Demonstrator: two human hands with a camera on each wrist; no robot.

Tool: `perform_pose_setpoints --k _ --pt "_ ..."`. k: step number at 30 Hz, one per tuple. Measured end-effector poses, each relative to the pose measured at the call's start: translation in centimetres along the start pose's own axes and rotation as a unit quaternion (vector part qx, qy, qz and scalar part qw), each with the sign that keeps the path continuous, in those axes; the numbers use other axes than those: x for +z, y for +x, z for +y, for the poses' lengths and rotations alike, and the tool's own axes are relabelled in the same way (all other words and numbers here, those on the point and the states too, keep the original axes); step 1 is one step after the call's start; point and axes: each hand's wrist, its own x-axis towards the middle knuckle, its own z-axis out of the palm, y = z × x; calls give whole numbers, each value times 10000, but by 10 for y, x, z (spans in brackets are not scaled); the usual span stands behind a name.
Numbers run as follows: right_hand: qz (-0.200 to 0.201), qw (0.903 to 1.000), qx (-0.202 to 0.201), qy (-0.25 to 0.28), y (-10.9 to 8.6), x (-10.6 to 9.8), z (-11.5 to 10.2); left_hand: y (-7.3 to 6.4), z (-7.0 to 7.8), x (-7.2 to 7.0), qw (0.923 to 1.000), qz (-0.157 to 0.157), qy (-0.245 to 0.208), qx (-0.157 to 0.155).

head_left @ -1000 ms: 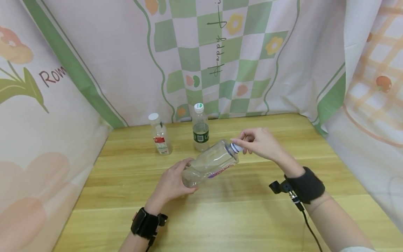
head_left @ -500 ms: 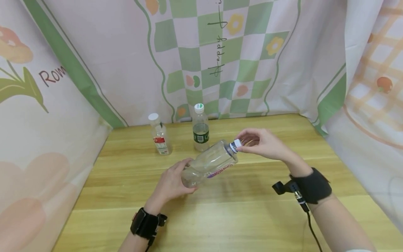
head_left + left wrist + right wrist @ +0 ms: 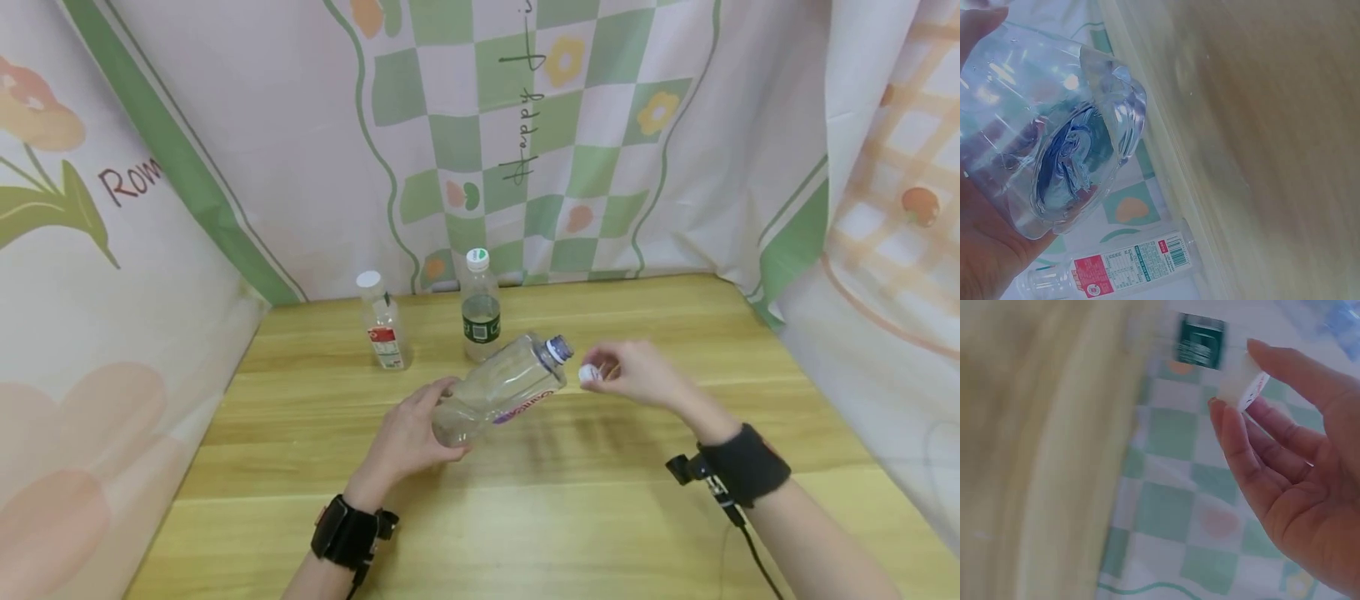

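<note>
My left hand (image 3: 412,429) grips a large clear plastic bottle (image 3: 502,383) round its base, tilting it with the neck up to the right. The bottle's threaded mouth (image 3: 558,348) is uncovered. Just right of the mouth, my right hand (image 3: 637,375) pinches a white bottle cap (image 3: 589,374) between thumb and fingers, apart from the neck. In the right wrist view the cap (image 3: 1244,387) sits between the thumb and fingertips. The left wrist view shows the moulded bottom of the bottle (image 3: 1072,156) close up, with fingers round its side.
Two capped clear bottles stand at the back of the wooden table (image 3: 510,533): a smaller one with a red and white label (image 3: 384,333), and one with a green label (image 3: 481,321). A patterned curtain (image 3: 300,150) hangs behind the table and along both sides.
The right hand turned at the cap, then lifted it off the neck and moved slightly right and down with it. The left hand and bottle have stayed almost still.
</note>
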Motion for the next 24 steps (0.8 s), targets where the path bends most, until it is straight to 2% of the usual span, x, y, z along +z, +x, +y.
perform_pose_setpoints --k 5,10,24 --pt "-268 9990 -28 -355 -9 35 14 0 0 0 10000 -32 -10 -19" --pt "-308 9988 124 -368 -15 55 21 0 -1 1 10000 0 9 -48" --pt "-321 9990 273 -118 -24 65 27 0 -2 2 10000 40 32 -27"
